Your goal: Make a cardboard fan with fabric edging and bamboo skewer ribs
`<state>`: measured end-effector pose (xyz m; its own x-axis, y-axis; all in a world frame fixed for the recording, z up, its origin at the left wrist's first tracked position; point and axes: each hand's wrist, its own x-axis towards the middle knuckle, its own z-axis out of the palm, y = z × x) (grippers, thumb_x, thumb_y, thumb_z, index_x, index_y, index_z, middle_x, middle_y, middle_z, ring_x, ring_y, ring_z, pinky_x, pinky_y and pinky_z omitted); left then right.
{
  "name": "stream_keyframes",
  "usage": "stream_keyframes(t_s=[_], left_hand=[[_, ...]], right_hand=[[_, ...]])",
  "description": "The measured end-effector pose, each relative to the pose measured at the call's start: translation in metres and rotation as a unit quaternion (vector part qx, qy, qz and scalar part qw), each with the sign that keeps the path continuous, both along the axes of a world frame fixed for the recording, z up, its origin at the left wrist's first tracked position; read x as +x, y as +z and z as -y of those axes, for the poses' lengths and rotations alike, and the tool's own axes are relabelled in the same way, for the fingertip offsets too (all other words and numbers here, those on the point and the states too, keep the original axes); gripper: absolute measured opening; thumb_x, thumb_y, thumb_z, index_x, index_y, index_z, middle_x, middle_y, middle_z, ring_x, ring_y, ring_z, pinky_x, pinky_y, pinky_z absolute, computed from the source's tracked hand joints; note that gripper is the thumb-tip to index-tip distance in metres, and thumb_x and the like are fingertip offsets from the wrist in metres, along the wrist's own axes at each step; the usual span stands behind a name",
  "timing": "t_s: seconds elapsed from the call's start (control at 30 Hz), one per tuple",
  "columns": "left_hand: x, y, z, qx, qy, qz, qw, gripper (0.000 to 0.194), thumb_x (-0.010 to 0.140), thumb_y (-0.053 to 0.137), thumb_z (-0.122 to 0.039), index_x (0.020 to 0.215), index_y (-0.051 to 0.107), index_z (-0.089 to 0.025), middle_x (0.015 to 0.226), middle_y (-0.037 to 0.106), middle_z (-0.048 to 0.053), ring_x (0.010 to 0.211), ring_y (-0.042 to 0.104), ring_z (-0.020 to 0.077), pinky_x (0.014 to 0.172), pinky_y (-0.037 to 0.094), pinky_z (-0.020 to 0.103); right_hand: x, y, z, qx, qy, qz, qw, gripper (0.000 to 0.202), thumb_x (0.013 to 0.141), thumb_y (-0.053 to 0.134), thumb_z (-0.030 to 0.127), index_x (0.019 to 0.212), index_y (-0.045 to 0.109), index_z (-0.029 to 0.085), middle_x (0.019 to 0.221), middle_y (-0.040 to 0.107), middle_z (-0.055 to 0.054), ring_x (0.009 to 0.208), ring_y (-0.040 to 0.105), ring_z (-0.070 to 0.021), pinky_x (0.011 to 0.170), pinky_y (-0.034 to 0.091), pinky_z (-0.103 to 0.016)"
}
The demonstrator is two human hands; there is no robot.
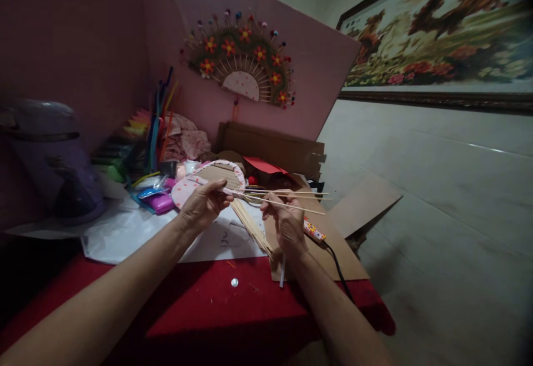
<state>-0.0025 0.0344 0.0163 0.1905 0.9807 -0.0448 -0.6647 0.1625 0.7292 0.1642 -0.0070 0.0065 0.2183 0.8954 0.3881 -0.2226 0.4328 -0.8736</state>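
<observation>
1. Table, red-clothed; paper lies over its middle, cardboard toward its right edge.
2. Fan, complete in appearance, on the pink panel beyond the far edge.
3. Disc, toward the far edge; rim cloth-bound, corrugated face bare.
4. Left hand, pinching the sticks' left ends; right hand, pinching them farther along.
5. Bundle on the paper, slanting toward the near edge; apparently unused, so much seems left.
6. Sticks, at least three, held above the table, splayed; joining seems unfinished.
7. Button, near the near edge.
</observation>
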Motion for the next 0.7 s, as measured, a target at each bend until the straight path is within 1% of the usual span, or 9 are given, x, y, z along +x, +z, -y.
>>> stream_keyframes(t_s=[0.1,0.2,0.33,0.47,0.6,0.7], left_hand=[[0.003,-0.003,0.002,0.005,-0.023,0.004,1.0,0.007,0.07,0.057,-0.009,0.064,0.057,-0.012,0.05,0.063,0.003,0.043,0.06,0.0116,0.043,0.048,0.018],[0.007,-0.006,0.005,0.021,-0.042,-0.005,0.999,0.004,0.069,0.058,-0.009,0.066,0.058,-0.011,0.052,0.064,0.003,0.044,0.06,0.0123,0.043,0.048,0.019],[0.01,-0.009,0.009,0.038,-0.073,-0.018,0.996,0.001,0.069,0.06,-0.012,0.069,0.059,-0.011,0.054,0.064,0.003,0.048,0.062,0.0141,0.042,0.046,0.02],[0.012,-0.009,0.011,0.037,-0.074,-0.021,0.996,0.001,0.07,0.06,-0.013,0.069,0.059,-0.012,0.053,0.061,0.001,0.05,0.062,0.0144,0.043,0.048,0.022],[0.012,-0.009,0.011,0.034,-0.075,-0.025,0.996,0.007,0.072,0.058,-0.015,0.066,0.057,-0.013,0.054,0.063,0.002,0.051,0.064,0.0153,0.046,0.05,0.023],[0.013,-0.009,0.011,0.036,-0.076,-0.035,0.996,0.011,0.073,0.058,-0.015,0.062,0.055,-0.013,0.056,0.065,0.005,0.053,0.065,0.016,0.048,0.051,0.023]], right_hand=[[-0.008,0.002,0.005,0.005,-0.002,-0.047,0.999,0.022,0.071,0.065,0.03,0.08,0.048,0.02,0.07,0.058,0.002,0.055,0.057,-0.01,0.046,0.044,-0.021],[-0.009,0.001,0.006,0.005,0.003,-0.07,0.998,0.022,0.07,0.066,0.029,0.081,0.05,0.02,0.073,0.059,0.001,0.056,0.055,-0.0098,0.048,0.043,-0.021],[-0.006,-0.002,0.006,-0.01,0.023,-0.083,0.996,0.018,0.071,0.068,0.028,0.076,0.053,0.018,0.071,0.058,0.001,0.051,0.05,-0.0074,0.044,0.038,-0.02],[-0.005,-0.005,0.007,-0.008,0.03,-0.081,0.996,0.018,0.072,0.068,0.028,0.075,0.054,0.018,0.068,0.057,0.002,0.05,0.049,-0.0069,0.043,0.036,-0.019],[-0.004,-0.009,0.006,0.014,0.058,-0.073,0.996,0.013,0.077,0.065,0.025,0.077,0.055,0.018,0.07,0.058,0.002,0.052,0.049,-0.0064,0.044,0.037,-0.018],[-0.004,-0.011,0.005,0.022,0.056,-0.061,0.996,0.012,0.076,0.066,0.024,0.075,0.056,0.017,0.067,0.057,0.003,0.05,0.046,-0.0058,0.042,0.035,-0.018]])
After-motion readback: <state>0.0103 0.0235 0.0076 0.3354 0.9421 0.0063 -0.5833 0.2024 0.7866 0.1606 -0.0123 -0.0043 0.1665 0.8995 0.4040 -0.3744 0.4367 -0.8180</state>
